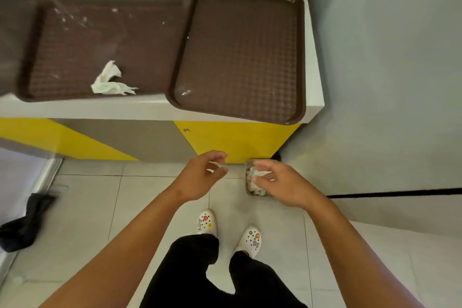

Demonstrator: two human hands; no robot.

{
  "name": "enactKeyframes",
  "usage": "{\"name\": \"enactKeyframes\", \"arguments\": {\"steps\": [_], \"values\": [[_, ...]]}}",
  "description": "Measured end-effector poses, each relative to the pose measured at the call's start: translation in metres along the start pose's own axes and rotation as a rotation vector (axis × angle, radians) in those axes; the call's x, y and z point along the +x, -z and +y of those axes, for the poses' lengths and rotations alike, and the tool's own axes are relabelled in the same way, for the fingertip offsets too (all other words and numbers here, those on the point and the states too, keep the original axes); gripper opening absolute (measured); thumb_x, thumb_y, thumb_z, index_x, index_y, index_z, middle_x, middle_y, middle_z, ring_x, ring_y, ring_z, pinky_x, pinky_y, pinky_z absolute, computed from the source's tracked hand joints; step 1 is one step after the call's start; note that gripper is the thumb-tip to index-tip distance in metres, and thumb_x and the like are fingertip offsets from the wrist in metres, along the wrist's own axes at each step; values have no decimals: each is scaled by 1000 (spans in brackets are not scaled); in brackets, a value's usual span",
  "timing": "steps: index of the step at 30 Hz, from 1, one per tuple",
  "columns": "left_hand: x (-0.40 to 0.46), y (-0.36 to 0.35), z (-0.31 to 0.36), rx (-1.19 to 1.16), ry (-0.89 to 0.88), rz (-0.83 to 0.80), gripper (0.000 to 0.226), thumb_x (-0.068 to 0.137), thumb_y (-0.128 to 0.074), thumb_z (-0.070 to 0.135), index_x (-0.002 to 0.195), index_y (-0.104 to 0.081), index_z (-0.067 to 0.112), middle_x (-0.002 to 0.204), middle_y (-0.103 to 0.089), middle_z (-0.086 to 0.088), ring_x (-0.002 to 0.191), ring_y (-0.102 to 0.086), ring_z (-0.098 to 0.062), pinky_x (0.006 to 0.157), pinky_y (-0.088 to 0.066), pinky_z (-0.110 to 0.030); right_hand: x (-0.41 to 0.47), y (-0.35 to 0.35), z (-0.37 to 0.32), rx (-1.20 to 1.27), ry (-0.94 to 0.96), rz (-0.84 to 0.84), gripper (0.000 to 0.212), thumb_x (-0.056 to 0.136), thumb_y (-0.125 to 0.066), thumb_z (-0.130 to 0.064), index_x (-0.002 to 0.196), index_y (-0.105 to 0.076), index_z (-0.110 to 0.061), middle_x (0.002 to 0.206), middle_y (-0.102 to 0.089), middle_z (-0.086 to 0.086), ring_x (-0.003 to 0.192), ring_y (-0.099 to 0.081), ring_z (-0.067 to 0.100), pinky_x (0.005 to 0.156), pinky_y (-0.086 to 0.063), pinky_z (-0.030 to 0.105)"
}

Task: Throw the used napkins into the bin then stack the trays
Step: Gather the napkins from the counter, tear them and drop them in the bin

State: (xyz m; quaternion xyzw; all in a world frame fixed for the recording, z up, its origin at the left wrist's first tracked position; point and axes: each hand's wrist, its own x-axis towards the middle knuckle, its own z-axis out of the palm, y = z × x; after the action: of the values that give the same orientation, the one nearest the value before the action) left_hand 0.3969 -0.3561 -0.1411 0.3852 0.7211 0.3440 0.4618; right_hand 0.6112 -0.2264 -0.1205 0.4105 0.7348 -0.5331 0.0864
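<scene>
Both hands hang loosely curled, holding nothing: left hand (pixel 200 177) over bare floor, right hand (pixel 277 182) above the bin (pixel 250 192) (paper inside). One napkin (pixel 110 82) lies on the middle tray (pixel 100 42); the right tray (pixel 240 50) overhangs the counter edge (pixel 100 110).

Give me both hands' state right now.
Left hand: open, fingers loosely curled, holding nothing.
Right hand: open over the bin, holding nothing.
</scene>
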Motion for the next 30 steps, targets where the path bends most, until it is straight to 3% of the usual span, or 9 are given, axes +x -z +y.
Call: {"name": "enactKeyframes", "arguments": {"steps": [4,8,13,17,21,26,30], "values": [[-38,48,27,-14,-56,93,28,95,-67,19,120,-62,31,118,-63,8,95,-64,-6,84,-53,-22,-11,16,-52,-47,68,-59,59,93,-67,-44,147,-47,-30,147,-52,-12,121,-57,4,95,-51,23],[-52,107,42,92,-116,133,29,95,-66,20,123,-62,27,119,-65,11,101,-63,-6,87,-51,-18,-12,34,-118,-147,128,-105,61,91,-68,-49,146,-47,-33,140,-53,-18,117,-59,1,88,-55,25],[-53,187,63,204,-240,237,28,94,-67,23,122,-65,25,116,-64,18,104,-61,-2,88,-50,-19,2,43,-208,-286,230,-157,59,90,-67,-54,144,-50,-37,138,-55,-20,113,-62,-2,101,-53,34],[-44,247,62,349,-293,290,28,95,-65,29,122,-64,32,119,-63,19,106,-59,-2,87,-48,-18,28,32,-272,-310,287,-131,60,92,-66,-50,147,-47,-35,143,-54,-15,116,-60,-1,104,-51,34],[-14,289,46,541,-301,332,34,94,-65,34,127,-61,30,122,-57,13,109,-57,-6,92,-49,-28,58,5,-317,-220,356,-29,52,94,-66,-44,142,-53,-34,132,-61,-16,110,-63,-1,100,-53,33],[16,306,28,620,-228,224,45,93,-67,30,136,-58,26,129,-54,2,113,-58,-19,100,-47,-34,88,-25,-345,-170,390,47,41,96,-66,-38,135,-58,-33,123,-66,-17,103,-65,-3,96,-53,28],[30,319,26,630,-247,202,36,94,-64,16,128,-65,25,112,-60,-2,102,-59,-23,89,-49,-35,105,-38,-363,-189,389,71,38,96,-65,-38,134,-60,-33,122,-66,-16,102,-64,-4,91,-51,22]]}}
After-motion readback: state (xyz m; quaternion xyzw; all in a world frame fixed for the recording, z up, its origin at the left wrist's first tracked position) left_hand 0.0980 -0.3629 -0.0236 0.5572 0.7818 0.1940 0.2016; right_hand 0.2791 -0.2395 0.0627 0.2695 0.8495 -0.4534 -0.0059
